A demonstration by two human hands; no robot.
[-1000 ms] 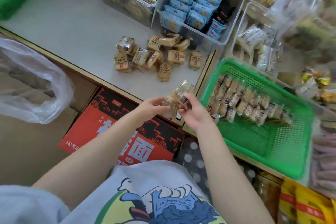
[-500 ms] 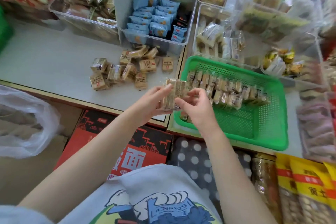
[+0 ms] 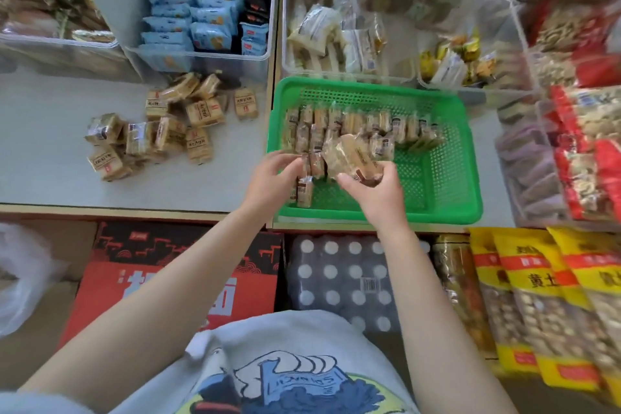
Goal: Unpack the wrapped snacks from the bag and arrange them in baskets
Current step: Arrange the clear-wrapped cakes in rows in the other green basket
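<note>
Crowding the near row risks toppling the upright snacks [image 3: 356,126] in the green basket [image 3: 447,158] if the new stack lands askew. The right hand [image 3: 376,190] pinches that stack [image 3: 353,158] above the basket's near left; the left hand [image 3: 272,178] pinches a row end. Loose snacks [image 3: 174,134] wait on the bench [image 3: 43,151], far left.

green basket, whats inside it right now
The green basket holds rows of wrapped snacks along its far side; its near right is bare mesh. Both hands cover the snacks at its near left.
</note>
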